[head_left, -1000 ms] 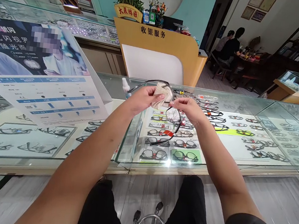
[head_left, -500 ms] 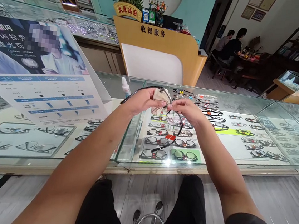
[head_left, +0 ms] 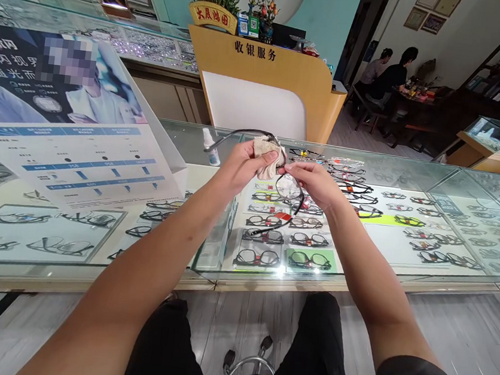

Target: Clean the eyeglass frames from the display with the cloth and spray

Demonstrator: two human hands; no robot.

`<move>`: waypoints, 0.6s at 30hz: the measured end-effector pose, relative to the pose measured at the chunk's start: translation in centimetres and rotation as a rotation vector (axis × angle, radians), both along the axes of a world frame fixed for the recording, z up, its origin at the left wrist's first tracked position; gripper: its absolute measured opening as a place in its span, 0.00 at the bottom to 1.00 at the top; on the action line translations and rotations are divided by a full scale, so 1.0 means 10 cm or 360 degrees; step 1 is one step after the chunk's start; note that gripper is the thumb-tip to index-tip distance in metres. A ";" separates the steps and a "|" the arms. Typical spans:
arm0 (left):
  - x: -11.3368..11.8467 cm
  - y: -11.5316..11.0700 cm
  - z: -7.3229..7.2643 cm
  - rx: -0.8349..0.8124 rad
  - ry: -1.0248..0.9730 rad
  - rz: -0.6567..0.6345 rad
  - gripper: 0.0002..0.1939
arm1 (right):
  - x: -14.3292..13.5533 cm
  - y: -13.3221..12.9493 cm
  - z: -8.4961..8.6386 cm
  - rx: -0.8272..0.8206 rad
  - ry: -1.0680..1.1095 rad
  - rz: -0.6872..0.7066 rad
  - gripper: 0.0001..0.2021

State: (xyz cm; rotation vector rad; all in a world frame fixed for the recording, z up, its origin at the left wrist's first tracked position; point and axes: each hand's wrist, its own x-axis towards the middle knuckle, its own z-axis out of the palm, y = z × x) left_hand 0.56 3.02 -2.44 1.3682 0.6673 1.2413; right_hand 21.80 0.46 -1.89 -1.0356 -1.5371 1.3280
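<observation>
Glasses hang over the glass display case, pinched between my right hand's closed fingertips; my left hand grips a folded cloth against one lens.

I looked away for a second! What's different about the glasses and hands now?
Since half a second ago, the eyeglasses have tipped: the temple by the left hand swung up, and the tip of the other temple rose and moved left. The cloth rose too. Nothing was let go: the left hand still holds the cloth, the right hand the eyeglasses. The spray bottle stayed put.
</observation>
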 end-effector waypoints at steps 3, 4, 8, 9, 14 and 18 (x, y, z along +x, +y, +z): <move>-0.06 -0.01 0.05 -0.0061 0.0030 -0.0196 0.27 | 0.00 0.02 -0.03 -0.0046 0.0086 -0.0025 0.23; -0.07 -0.01 0.06 -0.0069 0.0039 -0.0240 0.27 | 0.00 0.03 -0.04 -0.0058 0.0103 -0.0040 0.23; -0.05 0.01 0.00 -0.0118 0.0023 -0.0206 0.26 | -0.01 0.04 -0.05 -0.0071 0.0072 -0.0036 0.23; -0.03 0.02 -0.02 -0.0145 0.0009 -0.0149 0.26 | -0.02 0.04 -0.05 -0.0063 0.0049 -0.0040 0.23; 0.03 0.05 -0.09 -0.0264 -0.0079 -0.0010 0.29 | -0.08 -0.02 -0.01 0.0052 0.0041 -0.0105 0.24; -0.01 0.07 -0.09 -0.0288 -0.0008 -0.0025 0.28 | -0.10 -0.04 -0.01 0.0087 0.0006 -0.0128 0.25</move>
